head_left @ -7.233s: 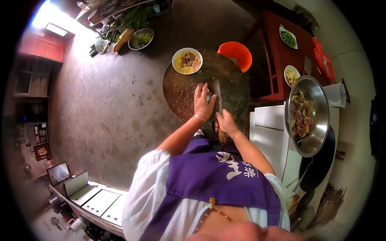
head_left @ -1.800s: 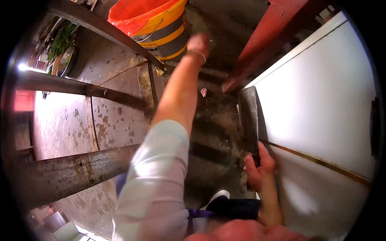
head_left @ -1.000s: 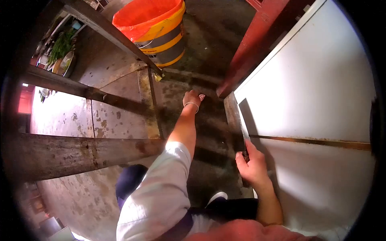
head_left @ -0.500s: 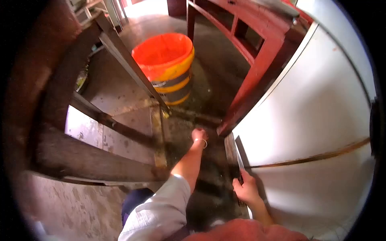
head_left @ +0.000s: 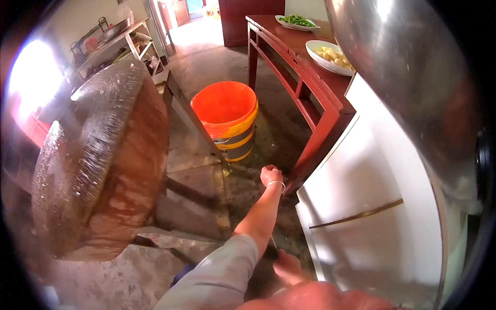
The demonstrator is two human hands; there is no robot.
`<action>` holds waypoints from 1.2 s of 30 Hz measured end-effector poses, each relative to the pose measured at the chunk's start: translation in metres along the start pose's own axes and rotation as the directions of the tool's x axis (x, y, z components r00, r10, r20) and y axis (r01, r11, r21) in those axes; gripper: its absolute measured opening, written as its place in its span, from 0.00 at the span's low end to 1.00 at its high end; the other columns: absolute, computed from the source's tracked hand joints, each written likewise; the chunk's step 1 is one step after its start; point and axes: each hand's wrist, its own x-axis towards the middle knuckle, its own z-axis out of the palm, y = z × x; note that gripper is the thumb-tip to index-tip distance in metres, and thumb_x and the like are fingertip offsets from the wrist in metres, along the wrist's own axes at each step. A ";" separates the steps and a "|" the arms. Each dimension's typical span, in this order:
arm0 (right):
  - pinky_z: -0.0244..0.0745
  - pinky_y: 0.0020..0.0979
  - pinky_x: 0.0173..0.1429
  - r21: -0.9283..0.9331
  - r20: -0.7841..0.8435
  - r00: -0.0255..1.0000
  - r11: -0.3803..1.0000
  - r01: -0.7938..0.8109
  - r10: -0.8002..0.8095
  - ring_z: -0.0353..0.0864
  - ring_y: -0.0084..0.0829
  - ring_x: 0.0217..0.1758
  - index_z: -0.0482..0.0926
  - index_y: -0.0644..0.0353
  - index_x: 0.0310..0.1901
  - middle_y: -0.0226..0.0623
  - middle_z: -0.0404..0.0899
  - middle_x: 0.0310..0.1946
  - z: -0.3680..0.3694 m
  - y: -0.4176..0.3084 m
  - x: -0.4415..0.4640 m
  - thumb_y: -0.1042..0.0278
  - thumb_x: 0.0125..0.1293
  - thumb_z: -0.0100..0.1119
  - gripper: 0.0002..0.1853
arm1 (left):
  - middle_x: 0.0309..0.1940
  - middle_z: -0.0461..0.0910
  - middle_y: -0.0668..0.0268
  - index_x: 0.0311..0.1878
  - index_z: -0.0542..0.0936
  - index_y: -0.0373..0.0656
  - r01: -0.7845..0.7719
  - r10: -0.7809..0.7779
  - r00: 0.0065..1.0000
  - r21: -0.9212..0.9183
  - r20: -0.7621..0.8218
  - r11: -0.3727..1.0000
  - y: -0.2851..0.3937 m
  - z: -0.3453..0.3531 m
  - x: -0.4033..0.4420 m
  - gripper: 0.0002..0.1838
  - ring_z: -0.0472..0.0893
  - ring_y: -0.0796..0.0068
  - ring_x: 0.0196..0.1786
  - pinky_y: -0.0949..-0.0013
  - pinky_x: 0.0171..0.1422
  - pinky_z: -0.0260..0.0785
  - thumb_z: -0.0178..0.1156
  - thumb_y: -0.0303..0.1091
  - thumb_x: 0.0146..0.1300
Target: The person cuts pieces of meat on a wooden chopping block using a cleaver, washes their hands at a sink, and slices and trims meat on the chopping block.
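Observation:
My left hand (head_left: 270,175), with a bracelet at the wrist, is stretched forward over the dark floor. Its fingers are curled, and whatever they hold is hidden. Beyond it stands a yellow and grey bucket (head_left: 238,143) lined with an orange-red bag. Low in the picture, my right hand (head_left: 288,267) is blurred and partly covered; a thin edge of the cleaver (head_left: 274,242) shows just above its fingers. To the left is the thick round chopping block (head_left: 132,170), its top wet, on a wooden stand.
A red table (head_left: 305,54) at the upper right bears a plate of green vegetables (head_left: 296,20) and a bowl of pale yellow pieces (head_left: 330,55). A large steel bowl (head_left: 408,67) is close at the right, above a white cabinet (head_left: 361,243). Shelves (head_left: 135,41) stand at the upper left.
My left hand has risen from the floor, where a small pink scrap lay. The view has lifted, bringing the block, table dishes and steel bowl back into sight. The cleaver has moved from beside the cabinet.

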 end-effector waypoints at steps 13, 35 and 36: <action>0.76 0.45 0.36 0.071 -0.427 0.893 0.979 0.189 -0.141 0.80 0.51 0.31 0.70 0.70 0.50 0.51 0.80 0.28 0.142 0.031 -0.073 0.69 0.59 0.54 0.18 | 0.30 0.78 0.65 0.41 0.77 0.38 0.268 -0.242 0.962 -0.293 0.124 0.918 0.062 -0.101 -0.114 0.07 0.80 0.74 0.26 0.71 0.26 0.73 0.53 0.31 0.65; 0.73 0.46 0.43 0.676 -0.428 0.629 0.692 -0.254 0.649 0.79 0.53 0.37 0.73 0.63 0.47 0.52 0.78 0.31 -0.070 -0.155 -0.628 0.62 0.59 0.55 0.17 | 0.18 0.71 0.65 0.18 0.71 0.43 0.240 -0.604 0.398 0.557 0.690 0.795 0.327 -0.403 -0.411 0.08 0.69 0.76 0.18 0.75 0.18 0.62 0.53 0.25 0.52; 0.72 0.44 0.43 0.723 -0.458 0.564 0.657 -0.213 0.687 0.79 0.50 0.37 0.74 0.62 0.47 0.51 0.78 0.32 -0.048 -0.167 -0.655 0.63 0.59 0.55 0.16 | 0.17 0.71 0.65 0.17 0.71 0.43 0.221 -0.611 0.378 0.573 0.696 0.789 0.332 -0.403 -0.424 0.09 0.69 0.76 0.18 0.75 0.18 0.61 0.53 0.25 0.52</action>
